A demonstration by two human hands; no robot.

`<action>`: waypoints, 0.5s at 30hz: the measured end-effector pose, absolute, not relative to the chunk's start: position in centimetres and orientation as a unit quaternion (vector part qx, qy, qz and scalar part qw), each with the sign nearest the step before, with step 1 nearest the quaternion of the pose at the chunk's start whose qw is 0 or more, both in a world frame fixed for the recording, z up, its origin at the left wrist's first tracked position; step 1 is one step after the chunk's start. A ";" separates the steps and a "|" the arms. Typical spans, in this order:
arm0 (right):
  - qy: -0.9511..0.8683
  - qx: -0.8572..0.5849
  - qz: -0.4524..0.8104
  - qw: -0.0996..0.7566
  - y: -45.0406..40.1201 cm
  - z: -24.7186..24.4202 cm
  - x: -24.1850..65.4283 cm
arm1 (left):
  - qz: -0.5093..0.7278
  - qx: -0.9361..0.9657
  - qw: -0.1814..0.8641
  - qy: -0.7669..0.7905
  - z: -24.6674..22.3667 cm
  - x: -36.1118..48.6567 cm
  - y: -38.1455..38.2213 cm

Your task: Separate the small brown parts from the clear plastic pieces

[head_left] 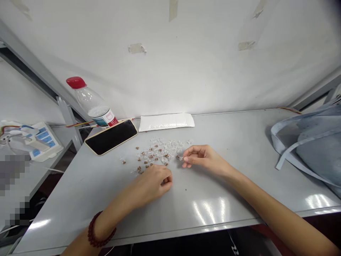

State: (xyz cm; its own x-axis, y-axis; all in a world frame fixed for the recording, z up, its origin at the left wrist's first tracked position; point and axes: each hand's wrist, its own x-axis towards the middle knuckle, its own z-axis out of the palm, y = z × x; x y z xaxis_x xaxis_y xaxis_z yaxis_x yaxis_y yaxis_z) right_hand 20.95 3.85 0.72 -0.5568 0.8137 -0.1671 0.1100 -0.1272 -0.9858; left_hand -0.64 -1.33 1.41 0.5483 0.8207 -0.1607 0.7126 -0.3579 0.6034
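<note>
A loose pile of tiny clear glass bottles (173, 145) and small brown corks (145, 162) lies on the grey table in front of me. Pinched between the thumb and fingers of my right hand (198, 156) is a small corked glass bottle (180, 158), its cork pointing left. My left hand (154, 181) rests low at the near edge of the pile, fingers curled in and thumb against them. Whatever may be inside those fingers is hidden. A dark red bead bracelet (93, 231) circles my left wrist.
Behind the pile lies a flat white packet (166, 122) against the wall. A black-screened phone (112, 137) and a red-capped plastic bottle (93, 103) stand at the back left. A power strip (44, 140) is farther left. A blue-grey cloth bag (317, 142) occupies the right end.
</note>
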 end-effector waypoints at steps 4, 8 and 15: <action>-0.569 -0.354 0.691 0.272 3.3 0.7 20.2 | 0.245 0.777 0.317 0.486 1.9 -0.5 -1.5; -0.539 -0.325 0.730 0.265 2.8 0.7 19.8 | 0.397 0.690 0.341 0.500 2.3 -0.3 -1.6; -0.505 -0.284 0.775 0.254 2.4 0.5 19.4 | 0.444 0.619 0.414 0.498 1.5 0.3 -1.5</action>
State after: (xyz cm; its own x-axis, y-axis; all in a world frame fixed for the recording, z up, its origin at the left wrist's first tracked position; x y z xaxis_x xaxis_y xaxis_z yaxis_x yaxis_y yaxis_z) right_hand 19.40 2.40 0.51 -0.7098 0.6804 -0.1825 -0.1076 -0.3608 -0.9264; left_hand 0.32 -1.48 1.53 0.1093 0.9843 0.1384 0.2484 -0.1619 0.9550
